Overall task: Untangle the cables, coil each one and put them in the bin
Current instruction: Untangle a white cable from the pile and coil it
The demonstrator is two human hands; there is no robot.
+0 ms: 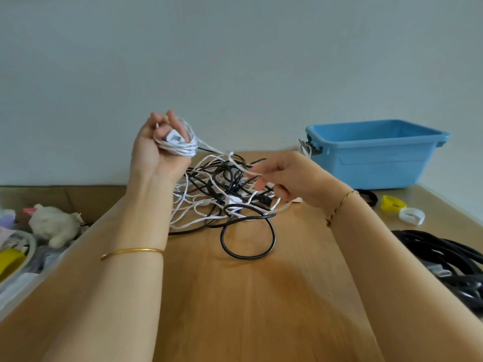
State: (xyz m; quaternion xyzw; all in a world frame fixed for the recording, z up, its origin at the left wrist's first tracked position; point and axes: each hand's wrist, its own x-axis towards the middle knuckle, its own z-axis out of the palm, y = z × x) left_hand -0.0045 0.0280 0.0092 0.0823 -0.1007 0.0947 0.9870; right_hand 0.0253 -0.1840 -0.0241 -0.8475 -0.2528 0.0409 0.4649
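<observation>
Left hand [156, 150] clenched round my half-wound white coil [180, 147], right hand [292, 178] pinching its loose strand [244, 169] over the tangle [224, 202] left of the bin [376, 155]; pulling hard could cinch a knot or drag black cable [248, 256] along.

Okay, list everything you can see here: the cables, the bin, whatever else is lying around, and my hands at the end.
white cable coil: one, white, wound in the left hand, held above the table
cable tangle: one heap, white and black, table centre
white strand: one, white, running from the coil to the right hand
bin: one, blue, far right of the table
black cable bundle: one, black, table's right edge
yellow band: one, yellow, in front of the bin
white band: one, white, beside the yellow one
plush toy: one, white, left of the table
table: one, light wood
left hand: grips the coil
right hand: pinches the white strand
</observation>
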